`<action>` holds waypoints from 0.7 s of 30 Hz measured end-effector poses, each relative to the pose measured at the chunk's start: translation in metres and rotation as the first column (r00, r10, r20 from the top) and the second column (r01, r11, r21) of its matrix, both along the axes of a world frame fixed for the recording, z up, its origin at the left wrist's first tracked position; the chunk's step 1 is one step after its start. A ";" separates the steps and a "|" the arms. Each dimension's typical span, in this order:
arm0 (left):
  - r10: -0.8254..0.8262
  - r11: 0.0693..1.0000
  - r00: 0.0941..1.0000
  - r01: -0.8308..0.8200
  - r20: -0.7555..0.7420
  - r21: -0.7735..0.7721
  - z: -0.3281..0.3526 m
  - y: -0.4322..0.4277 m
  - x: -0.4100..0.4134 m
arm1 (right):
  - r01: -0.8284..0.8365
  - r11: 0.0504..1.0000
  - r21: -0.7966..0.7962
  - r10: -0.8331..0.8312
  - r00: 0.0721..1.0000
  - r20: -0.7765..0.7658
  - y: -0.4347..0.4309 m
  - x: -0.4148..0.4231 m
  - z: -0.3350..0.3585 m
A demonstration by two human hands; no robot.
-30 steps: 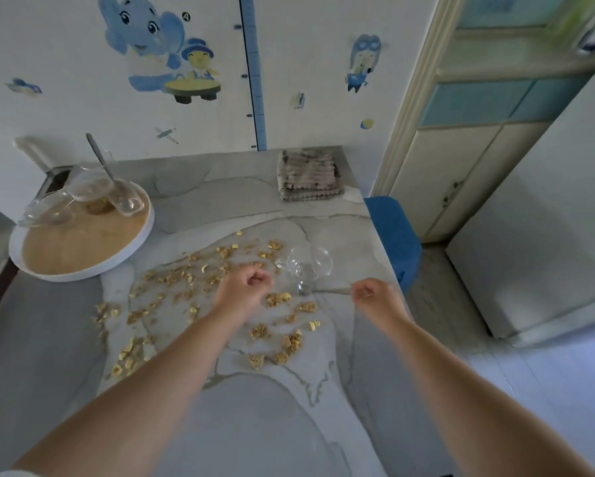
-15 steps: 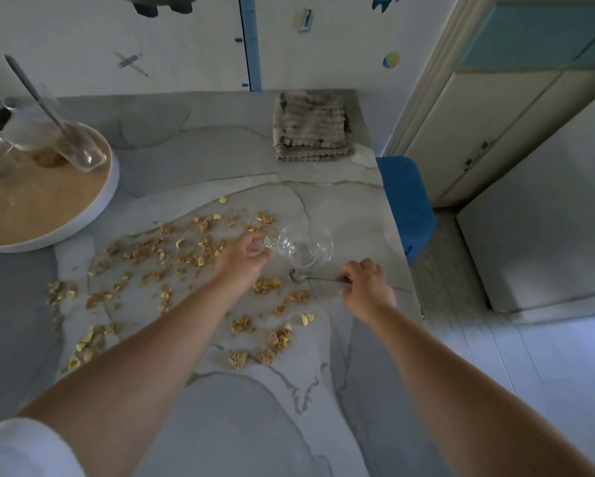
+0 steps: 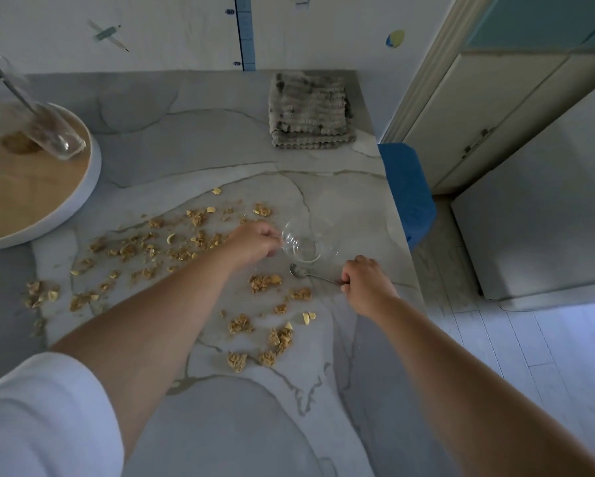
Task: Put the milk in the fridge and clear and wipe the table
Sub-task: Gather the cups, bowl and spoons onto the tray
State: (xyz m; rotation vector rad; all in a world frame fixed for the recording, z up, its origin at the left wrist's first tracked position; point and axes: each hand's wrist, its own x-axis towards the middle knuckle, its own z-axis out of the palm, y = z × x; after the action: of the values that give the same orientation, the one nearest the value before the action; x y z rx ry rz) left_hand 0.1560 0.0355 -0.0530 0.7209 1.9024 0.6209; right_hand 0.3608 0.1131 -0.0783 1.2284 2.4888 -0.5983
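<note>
At mid-frame I am clearing the table (image 3: 220, 132): left hand (image 3: 254, 241) pinches the rim of the glass bowl (image 3: 304, 246), right hand (image 3: 364, 284) grips the spoon (image 3: 297, 271); next, I reckon, lift the 2 level.

glass bowl (image 3: 304, 244) — clear, empty | spoon (image 3: 299, 271) — just beside | cereal (image 3: 263, 282) scattered

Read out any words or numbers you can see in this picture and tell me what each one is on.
"80": beside the blue measuring strip on the wall, near the top; small and faint.
"70": lower beside the same strip, just above the table; also small.
Nothing readable on the glass bowl, spoon, cloth or tray.
</note>
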 end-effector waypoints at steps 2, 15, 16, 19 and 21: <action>0.000 1.000 1.000 0.000 0.024 0.000 0.001 0.000 -0.001 | -0.024 1.000 -0.003 0.024 0.999 0.024 0.000 -0.001 0.000; 0.244 0.962 0.969 -0.245 0.026 0.118 0.010 -0.022 0.012 | -0.014 0.999 0.028 0.014 1.000 0.001 -0.007 0.011 0.003; 0.252 0.959 0.967 -0.253 0.019 0.131 0.013 -0.026 0.010 | -0.029 0.999 0.040 0.029 1.000 0.007 -0.008 0.010 0.003; 0.289 0.944 0.957 -0.283 -0.013 0.166 0.018 -0.036 0.007 | -0.111 0.990 0.083 0.107 0.993 0.052 -0.011 0.009 0.004; 0.302 0.939 0.953 -0.292 -0.029 0.180 0.020 -0.041 0.007 | -0.194 0.973 0.121 0.181 0.977 0.109 -0.013 0.009 0.005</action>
State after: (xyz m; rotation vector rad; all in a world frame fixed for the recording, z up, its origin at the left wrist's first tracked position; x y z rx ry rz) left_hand 0.1632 -0.0052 -0.0328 0.5670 2.0456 0.9758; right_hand 0.3693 0.1005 -0.0728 1.0223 2.5571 -0.3229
